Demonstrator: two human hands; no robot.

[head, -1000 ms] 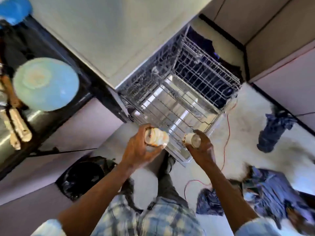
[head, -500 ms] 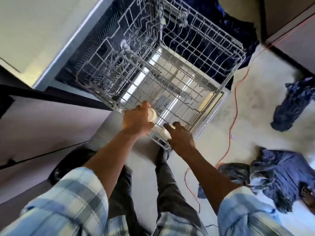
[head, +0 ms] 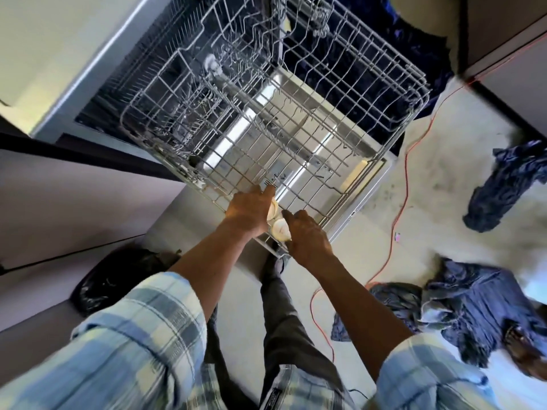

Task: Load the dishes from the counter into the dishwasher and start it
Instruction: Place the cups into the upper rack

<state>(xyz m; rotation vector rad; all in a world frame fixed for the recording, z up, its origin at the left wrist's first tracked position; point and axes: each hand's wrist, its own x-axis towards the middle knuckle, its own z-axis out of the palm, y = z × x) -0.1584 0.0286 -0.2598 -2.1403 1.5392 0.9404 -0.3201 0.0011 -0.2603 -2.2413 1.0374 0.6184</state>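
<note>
Your left hand (head: 248,213) grips one cream cup (head: 273,211) and your right hand (head: 307,235) the other cup (head: 281,229) at the pulled-out dishwasher rack's (head: 296,122) near corner, so seat both mouth-down between wires before letting go.

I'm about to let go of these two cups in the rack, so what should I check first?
1. Rack pulled out over the open door: ok.
2. Left hand grips the left-hand cup: ok.
3. Right hand grips the right-hand cup: ok.
4. Both cups seated on the rack wires: cannot tell, the hands hide their undersides.
5. Cups turned mouth-down: cannot tell.
</note>
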